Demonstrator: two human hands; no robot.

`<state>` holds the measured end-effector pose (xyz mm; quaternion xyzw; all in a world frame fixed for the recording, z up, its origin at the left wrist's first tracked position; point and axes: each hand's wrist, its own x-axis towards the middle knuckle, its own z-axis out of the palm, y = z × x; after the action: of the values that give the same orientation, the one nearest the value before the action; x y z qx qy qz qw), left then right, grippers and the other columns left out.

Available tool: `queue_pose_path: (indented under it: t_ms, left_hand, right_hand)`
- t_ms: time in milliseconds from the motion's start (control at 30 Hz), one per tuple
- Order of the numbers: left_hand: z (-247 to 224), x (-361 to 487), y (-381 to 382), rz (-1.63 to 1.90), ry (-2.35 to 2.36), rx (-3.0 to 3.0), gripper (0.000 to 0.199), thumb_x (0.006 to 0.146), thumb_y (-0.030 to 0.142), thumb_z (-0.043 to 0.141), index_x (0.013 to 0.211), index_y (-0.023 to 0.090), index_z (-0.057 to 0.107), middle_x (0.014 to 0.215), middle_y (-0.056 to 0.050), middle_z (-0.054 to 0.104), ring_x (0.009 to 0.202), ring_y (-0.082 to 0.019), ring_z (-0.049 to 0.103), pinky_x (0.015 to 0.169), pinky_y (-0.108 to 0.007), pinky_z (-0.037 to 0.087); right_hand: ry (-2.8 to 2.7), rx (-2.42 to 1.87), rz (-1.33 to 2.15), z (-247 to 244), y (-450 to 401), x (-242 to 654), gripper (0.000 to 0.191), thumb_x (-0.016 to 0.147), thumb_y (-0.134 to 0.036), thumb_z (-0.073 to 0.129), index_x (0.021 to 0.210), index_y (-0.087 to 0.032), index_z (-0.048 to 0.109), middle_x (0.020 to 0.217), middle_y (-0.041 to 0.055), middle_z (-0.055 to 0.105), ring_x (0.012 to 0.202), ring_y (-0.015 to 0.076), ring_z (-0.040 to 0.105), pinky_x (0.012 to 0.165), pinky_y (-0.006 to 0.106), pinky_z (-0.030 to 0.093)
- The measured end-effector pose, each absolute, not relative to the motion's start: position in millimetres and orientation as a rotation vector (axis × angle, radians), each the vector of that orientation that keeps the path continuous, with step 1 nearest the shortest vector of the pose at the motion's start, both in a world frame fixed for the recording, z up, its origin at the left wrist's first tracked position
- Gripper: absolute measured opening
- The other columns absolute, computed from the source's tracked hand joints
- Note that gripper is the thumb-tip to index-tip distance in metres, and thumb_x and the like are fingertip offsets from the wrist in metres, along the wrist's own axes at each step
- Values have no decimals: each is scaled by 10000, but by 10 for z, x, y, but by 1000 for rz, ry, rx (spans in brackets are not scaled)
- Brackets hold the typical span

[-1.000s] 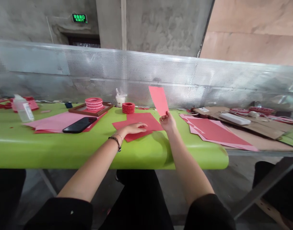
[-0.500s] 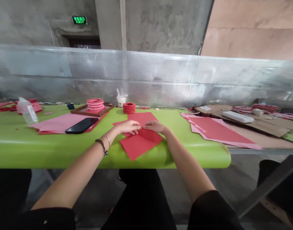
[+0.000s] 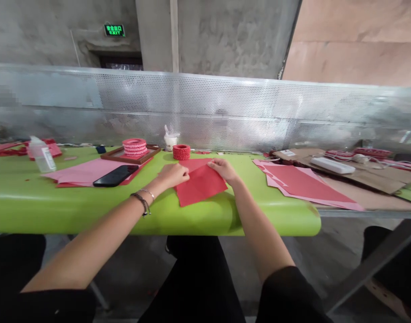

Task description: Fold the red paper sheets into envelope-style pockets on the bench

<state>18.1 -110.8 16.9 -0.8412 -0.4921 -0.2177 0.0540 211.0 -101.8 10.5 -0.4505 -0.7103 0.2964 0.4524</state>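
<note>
A sheet of red paper [image 3: 202, 185] is held up by both hands over the front part of the green tabletop [image 3: 151, 217]. My left hand [image 3: 173, 175] grips its upper left corner in closed fingers. At the upper right corner, my right hand [image 3: 222, 168] pinches the sheet between thumb and fingers. More red paper [image 3: 201, 163] lies flat on the table behind it, partly covered. Just beyond stands a red ring of folded paper [image 3: 181, 152].
To the left are a black phone [image 3: 115, 176] on pink sheets [image 3: 80, 172], a brown frame [image 3: 114, 154] carrying stacked pink rings [image 3: 134, 147], and a clear bottle [image 3: 42, 154]. A white cup [image 3: 170, 141] stands at the back. Red and pink sheets [image 3: 302, 179] and a white power strip [image 3: 333, 164] lie right.
My hands have moved apart from their meeting point at the paper's middle to its upper corners. The sheet's lower edge has risen away from the table's front edge.
</note>
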Motion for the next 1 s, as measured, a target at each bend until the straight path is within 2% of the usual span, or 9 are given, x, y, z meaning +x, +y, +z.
queue_pose_path:
  t_ms: [233, 300, 367, 433, 500, 600, 700, 800, 1000]
  left_hand:
    - [297, -542, -954, -633, -1679, -2384, 219, 662, 168, 487, 444, 188, 467, 436, -21, 470, 452, -161, 437, 490, -266, 218]
    - [330, -591, -926, -694, -1681, -2391, 173, 715, 229, 460, 575, 182, 550, 576, -59, 583, 540, -187, 511, 497, -257, 270]
    - [355, -518, -914, -751, -1620, -2477, 259, 794, 323, 381, 783, 180, 598, 782, -78, 650, 664, -193, 565, 526, -239, 329]
    - [382, -366, -915, -746, -1521, -2620, 349, 832, 399, 316, 885, 193, 593, 865, -55, 655, 719, -178, 578, 555, -223, 360]
    - [416, -206, -922, -666, -1425, -2751, 333, 808, 429, 366, 753, 190, 591, 740, -23, 634, 636, -162, 552, 538, -221, 344]
    - [472, -56, -938, -553, -1327, -2834, 325, 783, 364, 415, 519, 178, 453, 525, 8, 497, 488, -130, 441, 500, -236, 281]
    - [507, 6, -965, -493, -1275, -2830, 307, 776, 262, 410, 482, 177, 380, 491, 13, 439, 466, -122, 392, 504, -253, 242]
    - [518, 90, -1006, -448, -1236, -2831, 294, 774, 216, 409, 485, 176, 373, 504, 5, 456, 483, -129, 405, 517, -263, 236]
    - [564, 281, -1066, -461, -1185, -2838, 306, 831, 251, 360, 535, 188, 406, 534, 2, 454, 504, -146, 423, 533, -272, 252]
  right_hand:
    - [-1588, -1065, 681, 94, -976, 2127, 206, 755, -362, 504, 652, -184, 515, 667, -2, 572, 599, 122, 538, 541, 234, 420]
    - [-1609, -1051, 699, 94, -982, 2114, 201, 736, -365, 530, 657, -180, 539, 667, 9, 591, 598, 136, 558, 533, 245, 436]
    - [-1646, -1029, 710, 91, -989, 2105, 200, 725, -369, 543, 674, -178, 567, 680, 16, 609, 611, 144, 577, 548, 253, 454]
    - [-1659, -1012, 678, 84, -989, 2114, 214, 737, -386, 525, 694, -182, 572, 697, 12, 615, 624, 142, 580, 569, 256, 462]
    - [-1654, -1013, 614, 77, -975, 2140, 238, 758, -407, 494, 703, -186, 564, 690, 7, 607, 621, 141, 572, 576, 263, 463]
    - [-1646, -1026, 483, 69, -935, 2173, 211, 770, -364, 472, 706, -187, 565, 682, 15, 598, 653, 161, 569, 627, 302, 469]
    - [-1664, -1003, 320, 66, -917, 2147, 102, 714, -226, 517, 748, -194, 607, 831, 45, 624, 830, 198, 572, 799, 366, 443]
    - [-1739, -952, 194, 67, -952, 2074, 126, 661, -155, 554, 726, -213, 645, 975, 51, 623, 1008, 214, 528, 926, 370, 372]
    - [-1810, -1019, 79, 88, -1036, 2027, 137, 689, -174, 509, 641, -208, 633, 791, 22, 653, 796, 178, 576, 895, 369, 353]
